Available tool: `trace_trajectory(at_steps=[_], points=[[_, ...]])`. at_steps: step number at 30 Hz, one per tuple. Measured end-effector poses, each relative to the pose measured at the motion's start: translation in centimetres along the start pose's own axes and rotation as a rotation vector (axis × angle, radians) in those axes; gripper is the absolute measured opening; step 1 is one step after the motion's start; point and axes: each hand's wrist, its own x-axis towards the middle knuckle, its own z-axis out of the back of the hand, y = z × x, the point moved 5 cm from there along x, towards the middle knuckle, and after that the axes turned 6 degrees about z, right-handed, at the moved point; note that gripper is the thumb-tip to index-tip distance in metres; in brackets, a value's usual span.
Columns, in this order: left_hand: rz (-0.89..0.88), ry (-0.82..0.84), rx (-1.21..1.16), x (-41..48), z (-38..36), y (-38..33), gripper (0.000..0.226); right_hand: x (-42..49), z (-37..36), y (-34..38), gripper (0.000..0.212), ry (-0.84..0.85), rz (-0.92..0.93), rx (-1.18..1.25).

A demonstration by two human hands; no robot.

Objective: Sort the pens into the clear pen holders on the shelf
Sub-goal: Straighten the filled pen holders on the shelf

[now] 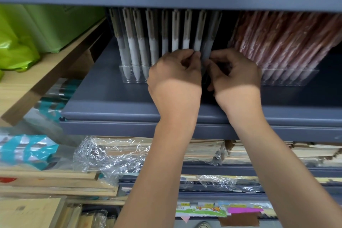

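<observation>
left hand [174,74] curled, pinching a white pen [199,39] just above its knuckles | right hand [236,75] curled, pinching a frosted grey pen [209,46] between both hands | white pens [140,46] upright in clear pen holder [123,75] left of left hand | reddish pens [286,42] in second clear holder [307,80] right of right hand | all on blue-grey shelf [111,98]

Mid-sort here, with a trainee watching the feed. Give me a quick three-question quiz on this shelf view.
1. True or false: the white pens stand left of the reddish pens.
2. The left hand and right hand work: A) at the right end of the white row, B) at the green bags, C) on the lower shelf.
3. Fill in: the pens stand tip-down in ____ holders.
Key: 1 true; 2 A; 3 clear.
</observation>
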Motion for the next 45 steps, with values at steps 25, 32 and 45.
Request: trace_trajectory(at_steps=[25, 32, 45], points=[[-0.129, 0.176, 0.237, -4.5, -6.6, -2.7, 0.026, -0.2, 18.2, -7.9, 0.023, -0.363, -0.225, 0.074], [-0.043, 0.255, 0.183, -3.4, -7.8, -1.8, 0.033, 2.4, 17.3, -9.9, 0.017, -0.142, -0.262, 0.070], [0.060, 0.141, 0.113, -3.1, -7.6, -1.2, 0.022, 2.7, 17.0, -10.9, 0.021, -0.086, -0.231, 0.041]])
